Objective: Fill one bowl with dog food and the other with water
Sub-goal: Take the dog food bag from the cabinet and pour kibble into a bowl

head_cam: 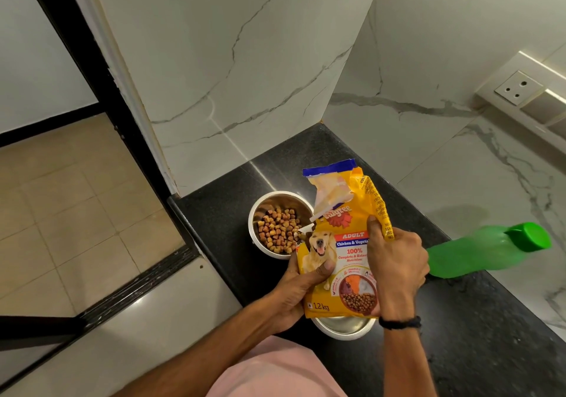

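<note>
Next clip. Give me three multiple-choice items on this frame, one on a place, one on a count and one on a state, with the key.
1. Where is the green bottle?
A) in a bowl
B) on the floor tiles
C) on the dark counter, right of the food bag

2. How many metal bowls show?
A) one
B) two
C) three

3. What state is the food bag in?
A) open at the top, held in both hands
B) sealed, lying flat
C) open, standing alone

Key:
1 C: the bottle rests on the counter just beyond the right hand.
2 B: a bowl of kibble sits behind the bag, and a second bowl is partly hidden by it.
3 A: the top is torn open, and the left hand and right hand both grip the bag.
</note>
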